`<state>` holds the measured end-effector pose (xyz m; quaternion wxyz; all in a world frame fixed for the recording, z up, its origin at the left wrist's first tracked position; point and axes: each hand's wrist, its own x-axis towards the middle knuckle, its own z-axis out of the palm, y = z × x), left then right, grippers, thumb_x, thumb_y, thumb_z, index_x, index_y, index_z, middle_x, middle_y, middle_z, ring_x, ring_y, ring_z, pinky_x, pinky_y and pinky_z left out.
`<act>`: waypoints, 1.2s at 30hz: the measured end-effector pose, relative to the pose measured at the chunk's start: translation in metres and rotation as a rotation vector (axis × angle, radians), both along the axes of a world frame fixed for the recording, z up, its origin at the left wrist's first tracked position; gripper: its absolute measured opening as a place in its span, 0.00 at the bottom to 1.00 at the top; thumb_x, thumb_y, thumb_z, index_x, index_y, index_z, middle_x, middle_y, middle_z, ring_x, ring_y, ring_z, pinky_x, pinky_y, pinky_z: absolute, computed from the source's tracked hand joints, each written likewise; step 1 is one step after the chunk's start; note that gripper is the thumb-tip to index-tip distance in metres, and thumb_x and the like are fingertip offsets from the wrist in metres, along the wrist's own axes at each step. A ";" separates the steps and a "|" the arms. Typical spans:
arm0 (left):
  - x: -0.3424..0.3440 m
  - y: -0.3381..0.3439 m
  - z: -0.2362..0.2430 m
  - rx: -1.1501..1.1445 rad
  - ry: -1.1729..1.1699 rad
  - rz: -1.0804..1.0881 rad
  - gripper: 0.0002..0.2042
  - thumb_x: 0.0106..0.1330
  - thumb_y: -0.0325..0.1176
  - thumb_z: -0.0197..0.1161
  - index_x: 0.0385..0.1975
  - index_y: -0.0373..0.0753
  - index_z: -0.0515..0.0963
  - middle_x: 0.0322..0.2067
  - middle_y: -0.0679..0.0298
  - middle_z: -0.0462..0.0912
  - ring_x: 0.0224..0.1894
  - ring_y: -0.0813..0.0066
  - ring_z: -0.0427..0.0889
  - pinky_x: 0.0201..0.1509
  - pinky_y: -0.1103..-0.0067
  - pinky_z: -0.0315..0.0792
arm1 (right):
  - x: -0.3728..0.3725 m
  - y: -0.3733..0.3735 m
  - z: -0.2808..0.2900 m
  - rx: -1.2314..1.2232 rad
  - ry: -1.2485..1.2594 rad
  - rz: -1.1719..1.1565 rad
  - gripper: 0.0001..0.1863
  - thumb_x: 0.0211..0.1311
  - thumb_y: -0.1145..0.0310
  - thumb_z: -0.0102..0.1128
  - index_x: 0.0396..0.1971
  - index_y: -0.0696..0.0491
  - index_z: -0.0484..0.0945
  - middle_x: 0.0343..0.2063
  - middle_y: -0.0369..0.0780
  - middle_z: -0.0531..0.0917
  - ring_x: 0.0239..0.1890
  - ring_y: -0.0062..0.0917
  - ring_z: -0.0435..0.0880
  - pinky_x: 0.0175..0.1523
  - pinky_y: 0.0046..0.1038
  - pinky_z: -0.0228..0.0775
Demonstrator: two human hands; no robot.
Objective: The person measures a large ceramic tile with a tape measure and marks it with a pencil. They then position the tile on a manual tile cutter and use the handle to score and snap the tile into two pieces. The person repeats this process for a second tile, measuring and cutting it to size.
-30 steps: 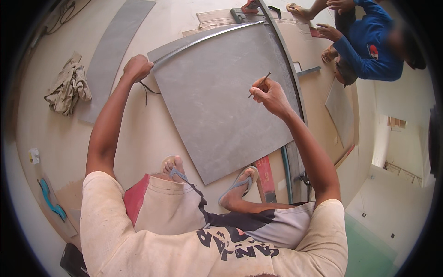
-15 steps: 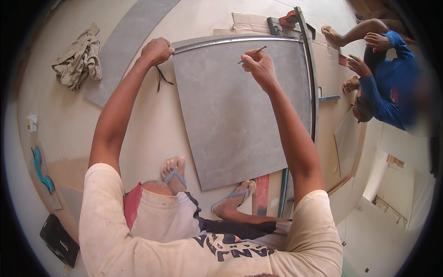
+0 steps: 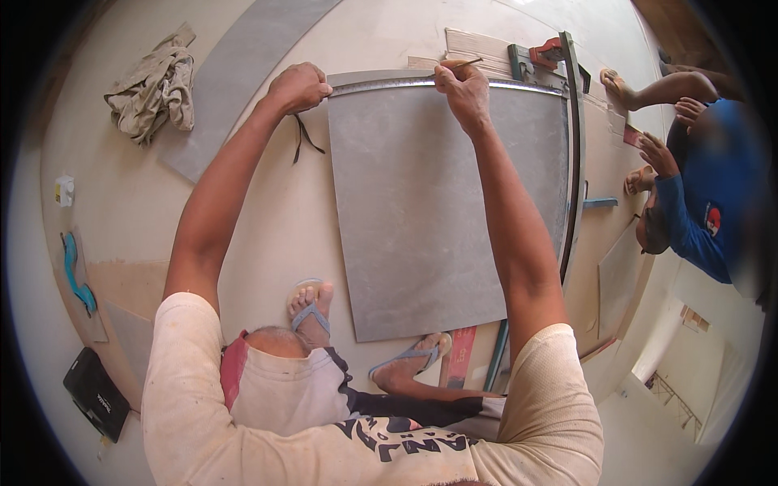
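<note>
A large grey tile [image 3: 429,211] lies flat before me. The silver blade of a tape measure [image 3: 381,84] runs along its far edge. At the far left corner my left hand [image 3: 300,87] is closed round the end of the tape, its case mostly hidden; a black strap [image 3: 303,139] hangs below. My right hand [image 3: 465,95] pinches a thin dark pencil [image 3: 470,62] and rests at the blade, right of the middle of the far edge. The pencil's tip is close to the blade; whether it touches the tile I cannot tell.
A metal rail [image 3: 574,146] with a red and green clamp-like part [image 3: 545,55] runs along the tile's right side. Another person in blue [image 3: 701,186] crouches at the right. A crumpled cloth [image 3: 154,87] and a long grey tile strip [image 3: 243,73] lie at the left.
My right hand has moved away from me with the pencil, from over the tile up to the tape blade. My left hand still holds the tape at the corner. The view has shifted slightly.
</note>
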<state>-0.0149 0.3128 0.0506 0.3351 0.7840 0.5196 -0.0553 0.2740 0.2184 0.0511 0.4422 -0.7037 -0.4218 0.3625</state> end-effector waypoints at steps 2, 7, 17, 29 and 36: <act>-0.002 0.001 -0.004 0.024 0.010 -0.014 0.15 0.59 0.42 0.61 0.32 0.36 0.84 0.31 0.51 0.85 0.37 0.58 0.83 0.44 0.68 0.74 | -0.003 0.004 0.000 0.021 0.008 -0.022 0.14 0.60 0.66 0.64 0.40 0.61 0.80 0.28 0.40 0.85 0.31 0.22 0.84 0.39 0.24 0.75; -0.001 0.003 -0.001 0.028 0.016 -0.017 0.15 0.60 0.42 0.60 0.33 0.37 0.84 0.33 0.51 0.85 0.38 0.58 0.83 0.46 0.68 0.74 | -0.003 0.009 0.000 0.005 -0.001 0.014 0.14 0.61 0.65 0.63 0.40 0.61 0.81 0.30 0.42 0.86 0.33 0.22 0.84 0.41 0.25 0.75; 0.004 0.010 0.003 0.023 0.062 0.014 0.13 0.59 0.41 0.62 0.33 0.38 0.85 0.34 0.53 0.86 0.40 0.60 0.84 0.47 0.67 0.75 | 0.001 0.021 0.004 -0.037 -0.130 0.140 0.14 0.61 0.63 0.63 0.40 0.58 0.82 0.32 0.42 0.87 0.38 0.26 0.84 0.46 0.29 0.73; 0.005 0.011 0.007 0.014 0.070 0.004 0.13 0.60 0.41 0.63 0.34 0.38 0.85 0.35 0.53 0.86 0.42 0.59 0.84 0.49 0.67 0.75 | -0.003 0.029 -0.002 -0.060 -0.217 0.243 0.13 0.62 0.63 0.62 0.41 0.57 0.81 0.36 0.41 0.86 0.42 0.27 0.84 0.50 0.31 0.73; 0.004 0.016 0.005 -0.038 0.038 -0.007 0.14 0.60 0.42 0.64 0.34 0.37 0.85 0.34 0.52 0.86 0.40 0.58 0.84 0.47 0.68 0.76 | -0.009 0.033 0.006 -0.066 -0.299 0.319 0.13 0.63 0.64 0.61 0.41 0.57 0.81 0.36 0.44 0.86 0.41 0.30 0.85 0.49 0.31 0.74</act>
